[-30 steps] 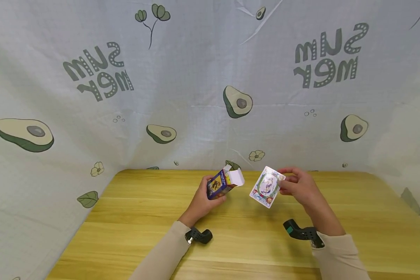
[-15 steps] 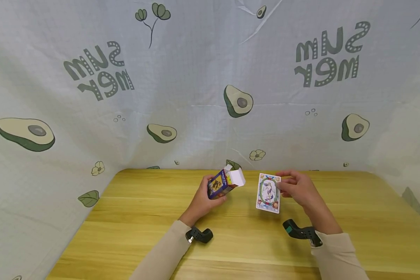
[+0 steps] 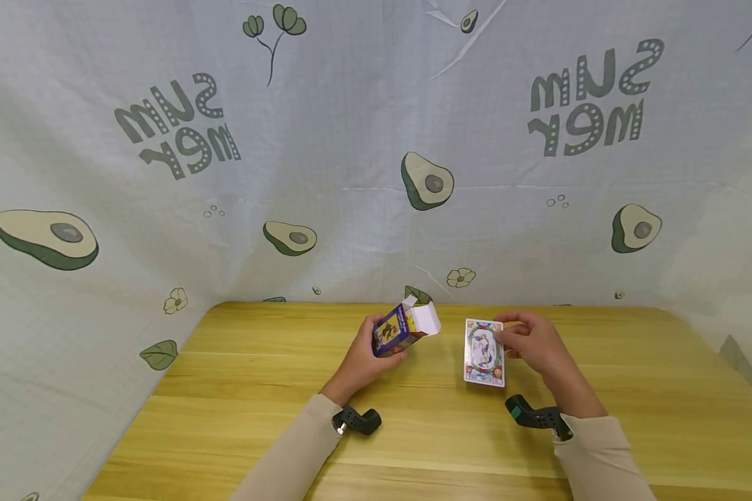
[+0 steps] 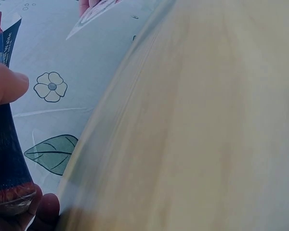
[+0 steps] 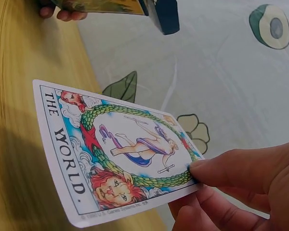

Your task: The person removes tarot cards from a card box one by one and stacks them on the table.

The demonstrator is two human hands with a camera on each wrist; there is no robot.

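A white cloth sheet printed with green avocados, leaves, flowers and mirrored grey "summer" lettering (image 3: 351, 125) fills the upper part of the head view and runs down both sides. Below it, a yellow wood-grained tabletop (image 3: 426, 445) spans the lower part of the frame. A beige left sleeve (image 3: 288, 452) enters at lower centre and a beige right sleeve (image 3: 601, 456) at lower right.

The left hand (image 3: 362, 362), just below centre, is curled round a dark blue and red printed cardboard box with white inner flaps (image 3: 390, 332); its thumb lies along the lower side of the box and its fingers wrap the far left side. The box is tilted, its unfolded flaps toward the upper right.

The right hand (image 3: 535, 341), right of centre, pinches a white-bordered rectangular card with a green oval wreath and a figure (image 3: 484, 353) by the corner at its upper right. The right wrist view shows the thumb tip on the printed face and the other fingers bent behind and under the edge, so most of the card projects clear of the grip. It reads "The World" along its lower border and is well apart from the box; whether it touches the tabletop, I cannot tell.
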